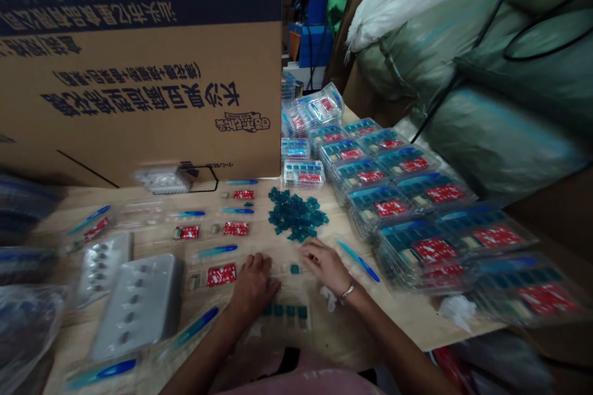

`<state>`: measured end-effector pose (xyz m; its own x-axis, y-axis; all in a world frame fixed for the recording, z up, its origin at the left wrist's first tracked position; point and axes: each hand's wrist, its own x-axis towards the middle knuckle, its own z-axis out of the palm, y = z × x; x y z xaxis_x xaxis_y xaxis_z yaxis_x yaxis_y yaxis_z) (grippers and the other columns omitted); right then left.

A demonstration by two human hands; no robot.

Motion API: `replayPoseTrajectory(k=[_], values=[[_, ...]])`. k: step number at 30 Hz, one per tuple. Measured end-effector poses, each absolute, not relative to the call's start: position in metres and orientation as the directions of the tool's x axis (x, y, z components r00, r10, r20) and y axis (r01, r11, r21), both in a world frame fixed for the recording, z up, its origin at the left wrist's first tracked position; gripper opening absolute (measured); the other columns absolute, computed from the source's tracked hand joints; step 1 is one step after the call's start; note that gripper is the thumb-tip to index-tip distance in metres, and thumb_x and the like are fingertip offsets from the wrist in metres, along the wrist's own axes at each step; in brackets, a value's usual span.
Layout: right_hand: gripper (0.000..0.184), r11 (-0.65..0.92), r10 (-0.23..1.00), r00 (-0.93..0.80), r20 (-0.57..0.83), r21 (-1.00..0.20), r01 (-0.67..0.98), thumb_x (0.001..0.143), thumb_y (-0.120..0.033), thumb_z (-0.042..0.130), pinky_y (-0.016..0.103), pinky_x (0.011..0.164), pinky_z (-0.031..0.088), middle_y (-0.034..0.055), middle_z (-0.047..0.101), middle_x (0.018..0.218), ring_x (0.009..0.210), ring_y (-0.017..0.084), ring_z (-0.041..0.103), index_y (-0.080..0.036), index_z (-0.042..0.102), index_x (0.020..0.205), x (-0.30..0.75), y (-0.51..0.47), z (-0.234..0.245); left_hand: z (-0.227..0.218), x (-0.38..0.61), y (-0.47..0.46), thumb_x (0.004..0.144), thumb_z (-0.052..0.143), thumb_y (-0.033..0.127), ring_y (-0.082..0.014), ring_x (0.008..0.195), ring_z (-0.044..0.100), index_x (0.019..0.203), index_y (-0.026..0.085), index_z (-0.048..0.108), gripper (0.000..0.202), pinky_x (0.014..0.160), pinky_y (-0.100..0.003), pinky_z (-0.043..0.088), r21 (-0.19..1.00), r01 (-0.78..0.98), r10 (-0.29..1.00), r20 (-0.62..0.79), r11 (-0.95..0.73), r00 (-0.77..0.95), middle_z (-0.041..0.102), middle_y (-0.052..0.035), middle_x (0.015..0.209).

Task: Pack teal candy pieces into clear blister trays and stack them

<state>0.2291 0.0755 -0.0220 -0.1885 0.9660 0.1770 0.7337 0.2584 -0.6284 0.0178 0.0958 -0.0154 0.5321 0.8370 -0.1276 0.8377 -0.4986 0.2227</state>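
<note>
My left hand is bent over the left side of a clear plastic tray, its fingers curled at the tray's edge. In the tray's near part sits a row of teal square pieces. One more teal square lies between my hands. On the right, my right hand has its fingertips drawn together beside that square; anything between them is hidden. Just beyond, a loose pile of teal pieces lies on the table. A blue pen rests right of my right hand.
Stacks of packed clear trays with red packets cover the right side. A large cardboard box stands at the back left. Grey molded trays and partly filled packs with a red packet lie left. Big sacks lean at right.
</note>
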Motion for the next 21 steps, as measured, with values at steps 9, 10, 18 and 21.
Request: replayPoseTrajectory(k=[9,10,18,21], values=[[0.017,0.132,0.982,-0.076,0.172,-0.345,0.929,0.083,-0.014,0.05,0.03,0.072,0.044,0.0082,0.058,0.085,0.081,0.02,0.055,-0.018,0.065,0.077,0.22,0.123,-0.012,0.003,0.057,0.166,0.076,0.049,0.008,-0.0234,0.091,0.056,0.072,0.016,0.063,0.017,0.09,-0.039,0.039,0.481,0.774,0.878,-0.02,-0.411,0.478,0.062,-0.0098,0.085],[0.017,0.137,0.983,-0.08,0.165,-0.376,0.917,0.083,-0.014,0.05,0.03,0.072,0.044,0.0077,0.059,0.083,0.08,0.019,0.056,-0.019,0.065,0.077,0.216,0.125,-0.01,0.0,0.062,0.173,0.073,0.05,0.006,-0.0229,0.091,0.056,0.072,0.016,0.063,0.016,0.089,-0.037,0.04,0.502,0.765,0.882,-0.01,-0.404,0.472,0.063,-0.0091,0.085],[0.016,0.062,0.998,-0.031,0.055,-0.956,0.288,0.075,-0.026,0.061,0.027,0.066,0.048,0.0015,0.067,0.083,0.072,0.014,0.061,-0.018,0.062,0.088,0.206,0.133,-0.02,-0.011,0.055,0.171,0.069,0.056,0.012,-0.0125,0.063,0.058,0.079,0.017,0.059,0.011,0.059,-0.022,0.045,0.787,0.563,0.917,0.009,-0.252,0.399,0.062,0.0008,0.07],[0.02,0.052,0.996,-0.085,0.04,-0.988,0.145,0.072,-0.031,0.063,0.026,0.065,0.048,0.0008,0.065,0.081,0.072,0.013,0.06,-0.017,0.06,0.087,0.202,0.124,-0.017,-0.004,0.046,0.156,0.065,0.064,0.022,-0.0115,0.059,0.056,0.072,0.017,0.054,0.012,0.056,-0.022,0.043,0.966,0.248,0.92,-0.026,-0.078,0.391,0.06,0.0025,0.064]])
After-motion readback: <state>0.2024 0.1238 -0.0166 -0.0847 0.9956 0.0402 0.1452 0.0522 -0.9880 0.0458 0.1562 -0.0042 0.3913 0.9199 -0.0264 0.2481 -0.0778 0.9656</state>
